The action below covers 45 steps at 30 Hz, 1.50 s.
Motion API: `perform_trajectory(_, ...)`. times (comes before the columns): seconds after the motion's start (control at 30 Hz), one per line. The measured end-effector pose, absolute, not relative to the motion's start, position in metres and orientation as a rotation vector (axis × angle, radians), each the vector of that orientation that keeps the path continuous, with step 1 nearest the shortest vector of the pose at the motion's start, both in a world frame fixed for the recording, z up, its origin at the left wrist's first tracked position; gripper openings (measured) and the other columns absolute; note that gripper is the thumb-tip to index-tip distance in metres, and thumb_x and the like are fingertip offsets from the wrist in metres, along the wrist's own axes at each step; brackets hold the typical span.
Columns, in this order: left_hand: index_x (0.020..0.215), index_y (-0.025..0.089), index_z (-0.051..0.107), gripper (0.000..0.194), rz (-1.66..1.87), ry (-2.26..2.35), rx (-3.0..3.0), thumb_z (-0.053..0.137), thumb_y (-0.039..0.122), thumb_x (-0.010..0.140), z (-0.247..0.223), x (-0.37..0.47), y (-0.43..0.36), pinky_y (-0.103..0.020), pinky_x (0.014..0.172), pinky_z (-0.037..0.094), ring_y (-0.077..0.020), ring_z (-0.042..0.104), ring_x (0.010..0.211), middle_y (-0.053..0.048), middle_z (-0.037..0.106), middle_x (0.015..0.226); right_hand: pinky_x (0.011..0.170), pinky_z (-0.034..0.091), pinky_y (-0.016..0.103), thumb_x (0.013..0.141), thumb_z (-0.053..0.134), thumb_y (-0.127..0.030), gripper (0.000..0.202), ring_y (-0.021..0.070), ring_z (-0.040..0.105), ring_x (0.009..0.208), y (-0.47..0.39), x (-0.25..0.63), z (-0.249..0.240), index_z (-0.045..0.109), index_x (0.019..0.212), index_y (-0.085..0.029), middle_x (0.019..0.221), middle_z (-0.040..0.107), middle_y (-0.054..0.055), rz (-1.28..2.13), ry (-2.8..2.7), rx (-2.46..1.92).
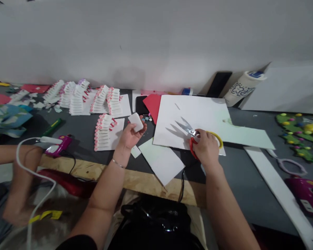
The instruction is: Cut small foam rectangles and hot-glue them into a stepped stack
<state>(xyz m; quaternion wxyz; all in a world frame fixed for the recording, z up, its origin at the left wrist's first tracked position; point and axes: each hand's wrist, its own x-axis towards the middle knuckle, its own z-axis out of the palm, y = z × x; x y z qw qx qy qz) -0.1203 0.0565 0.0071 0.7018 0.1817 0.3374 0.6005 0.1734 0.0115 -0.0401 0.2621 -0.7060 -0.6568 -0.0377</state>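
A small white piece (136,122), apparently a stack of cut card, is pinched in my left hand (131,135) above the dark table. My right hand (206,147) grips scissors (190,131) with one red and one yellow handle. Their blades are apart and point up and left over a large white sheet (169,114). Below the sheet lies a smaller white sheet (163,161), and a small white scrap (136,151) is beside its left corner. Red paper (153,106) sticks out at the large sheet's left edge.
Fans of white strips with pink tips (102,133) stand at the left. A magenta device (58,146) with a white cable and another person's arm (23,180) are further left. To the right are a patterned cup (241,88), a white strip (279,191) and green felt shapes (299,139).
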Motion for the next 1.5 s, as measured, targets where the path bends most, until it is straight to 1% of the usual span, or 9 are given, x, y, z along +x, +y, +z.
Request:
perform_trajectory(0.17,0.1,0.018,0.068,0.029,1.234,0.795,0.512,0.064,0.009,0.072,0.001,-0.117,0.053,-0.028,0.075,0.058,-0.0238,0.071,0.103,-0.007,0.075,0.101,0.078,0.042,0.043,0.086,0.055,-0.032,0.036,0.0341,0.056,0.094,0.016,0.176,-0.04,0.06,0.117,-0.016,0.101,0.066,0.016,-0.141,-1.683,-1.959)
perform_trajectory(0.33,0.086,0.018,0.069,0.018,1.227,0.918,0.471,0.07,0.006,0.071,-0.006,-0.115,0.055,-0.023,0.061,0.057,-0.0172,0.073,0.076,-0.002,0.075,0.082,0.079,0.045,0.043,0.081,0.057,-0.027,0.038,0.0307,0.057,0.09,0.013,0.174,-0.04,0.06,0.117,-0.018,0.097,0.066,0.013,-0.011,-1.7,-1.835)
perform_trajectory(0.43,0.08,0.016,0.067,0.012,1.261,0.899,0.369,0.066,0.005,0.076,-0.006,-0.115,0.059,-0.023,0.065,0.059,-0.0159,0.073,0.075,-0.001,0.074,0.078,0.079,0.047,0.041,0.079,0.059,-0.026,0.042,0.0281,0.057,0.086,0.007,0.173,-0.04,0.059,0.12,-0.02,0.094,0.065,0.011,0.128,-1.784,-1.716)
perform_trajectory(0.67,0.11,0.012,0.067,0.026,1.249,0.78,0.289,0.054,0.022,0.09,0.007,-0.116,0.06,-0.033,0.081,0.062,-0.027,0.071,0.104,-0.012,0.076,0.096,0.084,0.046,0.047,0.081,0.055,-0.023,0.046,0.0301,0.057,0.091,0.0,0.167,-0.032,0.058,0.126,-0.018,0.1,0.064,0.014,0.132,-1.804,-1.697)
perform_trajectory(0.9,0.119,0.011,0.064,0.036,1.246,0.721,0.238,0.044,0.033,0.098,0.013,-0.115,0.06,-0.036,0.081,0.063,-0.0312,0.065,0.118,-0.018,0.073,0.11,0.084,0.048,0.043,0.082,0.057,-0.025,0.049,0.0275,0.057,0.091,0.004,0.17,-0.027,0.055,0.129,-0.017,0.099,0.063,0.012,0.154,-1.625,-1.7)
perform_trajectory(1.07,0.123,0.017,0.063,0.036,1.271,0.711,0.222,0.042,0.035,0.101,0.015,-0.116,0.062,-0.027,0.069,0.063,-0.0279,0.066,0.116,-0.015,0.074,0.108,0.083,0.05,0.042,0.08,0.058,-0.026,0.047,0.0274,0.059,0.09,0.006,0.165,-0.027,0.058,0.126,-0.017,0.101,0.066,0.012,0.214,-1.695,-1.71)
perform_trajectory(1.27,0.121,0.016,0.063,0.037,1.204,0.722,0.151,0.042,0.039,0.101,0.016,-0.117,0.062,-0.018,0.053,0.058,-0.0225,0.073,0.096,-0.013,0.075,0.098,0.08,0.051,0.042,0.081,0.058,-0.026,0.043,0.0275,0.061,0.087,-0.004,0.173,-0.018,0.059,0.124,-0.02,0.096,0.067,0.011,0.162,-1.755,-1.743)
perform_trajectory(1.37,0.122,0.015,0.063,0.037,1.183,0.738,0.15,0.044,0.038,0.101,0.014,-0.114,0.062,-0.022,0.056,0.059,-0.0223,0.074,0.09,-0.013,0.075,0.096,0.081,0.051,0.043,0.081,0.059,-0.027,0.04,0.0284,0.063,0.088,-0.011,0.182,-0.013,0.06,0.121,-0.02,0.094,0.067,0.011,0.149,-1.822,-1.753)
perform_trajectory(1.5,0.128,0.014,0.06,0.036,1.196,0.749,0.171,0.046,0.031,0.1,0.008,-0.11,0.06,-0.03,0.072,0.061,-0.0216,0.073,0.091,-0.013,0.075,0.1,0.078,0.053,0.041,0.081,0.059,-0.028,0.041,0.027,0.064,0.087,-0.019,0.185,-0.014,0.059,0.121,-0.022,0.091,0.066,0.009,0.27,-1.941,-1.685)
